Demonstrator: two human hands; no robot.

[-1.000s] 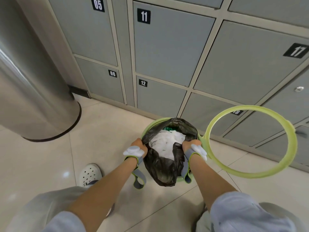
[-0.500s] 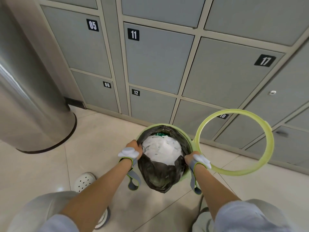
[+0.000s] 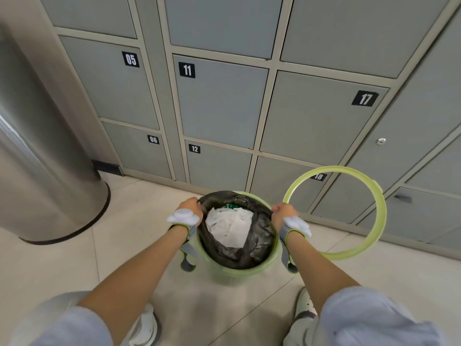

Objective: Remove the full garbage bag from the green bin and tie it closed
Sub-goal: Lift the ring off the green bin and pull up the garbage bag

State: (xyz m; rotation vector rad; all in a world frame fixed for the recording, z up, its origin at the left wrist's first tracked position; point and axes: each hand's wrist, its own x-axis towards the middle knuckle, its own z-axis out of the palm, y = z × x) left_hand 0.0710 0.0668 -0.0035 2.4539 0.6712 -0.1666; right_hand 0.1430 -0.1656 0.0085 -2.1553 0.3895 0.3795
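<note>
Low in the frame's centre, the left hand (image 3: 190, 208) and right hand (image 3: 283, 213) each clench the black garbage bag (image 3: 259, 242) at opposite edges. Beige floor tiles (image 3: 124, 233) meet grey numbered lockers (image 3: 224, 103). Crumpled white paper (image 3: 229, 224) fills the bag, seated inside the green bin (image 3: 249, 269); its ring lid (image 3: 374, 221) stands at right.

One bin (image 3: 249, 269), one bag (image 3: 259, 243), one ring (image 3: 374, 221), two hands (image 3: 190, 208).
</note>
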